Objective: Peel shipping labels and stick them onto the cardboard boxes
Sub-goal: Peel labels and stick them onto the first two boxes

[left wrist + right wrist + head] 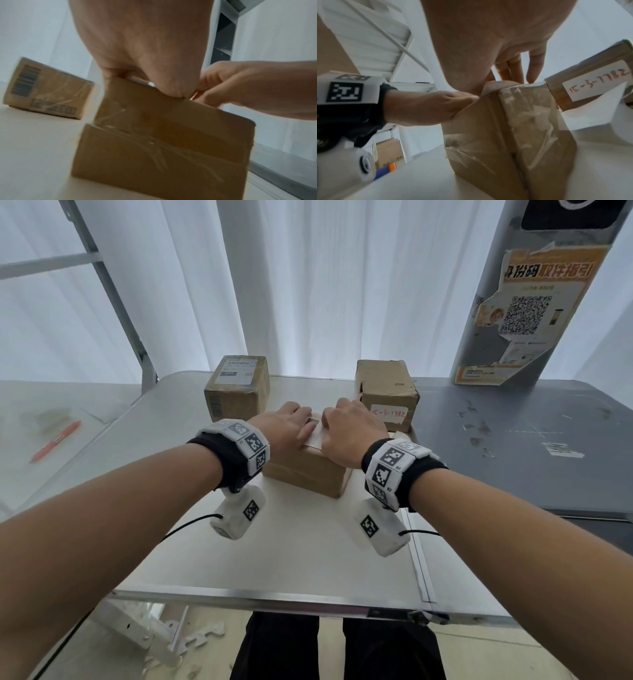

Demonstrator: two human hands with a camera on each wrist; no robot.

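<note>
Cardboard near box (308, 474) sitting mid-table (274, 559), white label (317, 436) on top. I'm pressing my left hand (287, 426) and right hand (349, 433) flat on it, fingers extended. 2 labelled boxes sitting far.

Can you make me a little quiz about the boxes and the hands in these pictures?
1. How many cardboard boxes stand on the table?
2. True or false: both hands rest on top of the nearest box.
3. Which box shows a handwritten label? A the far left box, B the far right box, C the nearest box.

Key:
1. Three.
2. True: the left hand and the right hand press a white label onto its top.
3. B.
</note>
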